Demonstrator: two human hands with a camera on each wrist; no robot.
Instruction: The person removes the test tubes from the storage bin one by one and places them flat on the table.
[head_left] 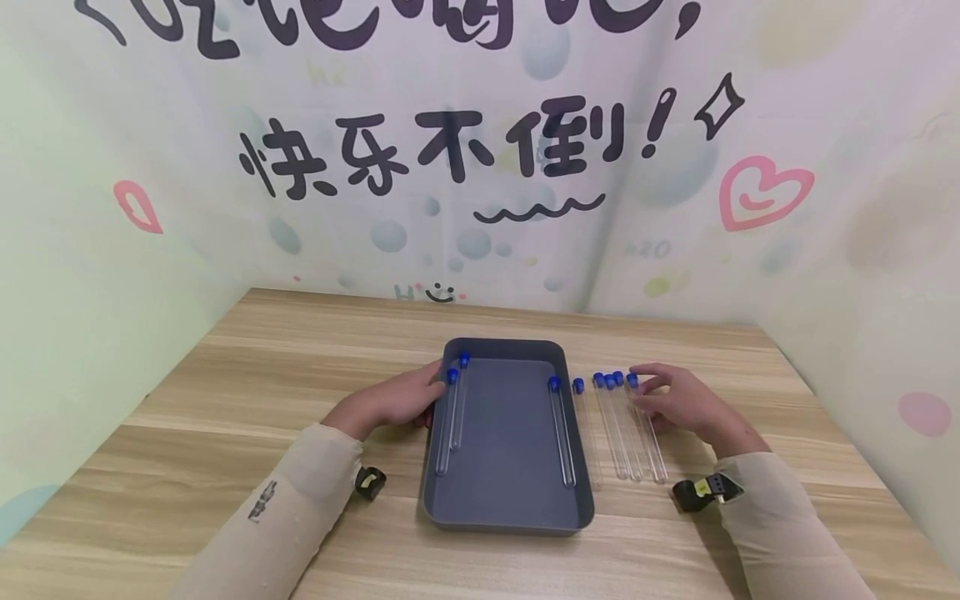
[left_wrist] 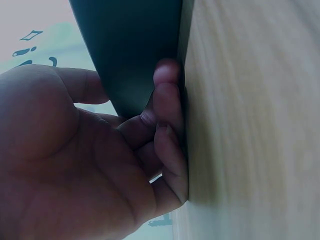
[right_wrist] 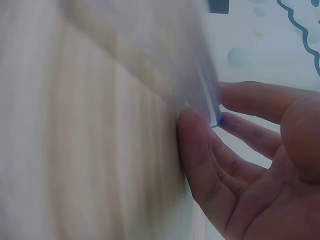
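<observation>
A grey rectangular tray (head_left: 498,515) lies on the table. My left hand (head_left: 405,396) grips its left wall; in the left wrist view the thumb meets the rim and curled fingers (left_wrist: 167,107) lie against the tray side (left_wrist: 135,45) close to the tabletop. Two clear test tubes with blue caps (head_left: 456,417) rest along the tray's left side, and another (head_left: 561,433) along its right. Several more capped test tubes (head_left: 618,425) lie right of the tray. My right hand (head_left: 678,402) pinches the rightmost tube (head_left: 651,442) near its cap, thumb and fingers on either side of the tube (right_wrist: 207,95).
The wooden tabletop (head_left: 225,433) reaches back to a printed cloth wall (head_left: 360,250) with dark lettering and a pink heart. One tube (head_left: 588,433) lies right against the tray's outer right wall. A black strap (head_left: 693,493) sits at each wrist.
</observation>
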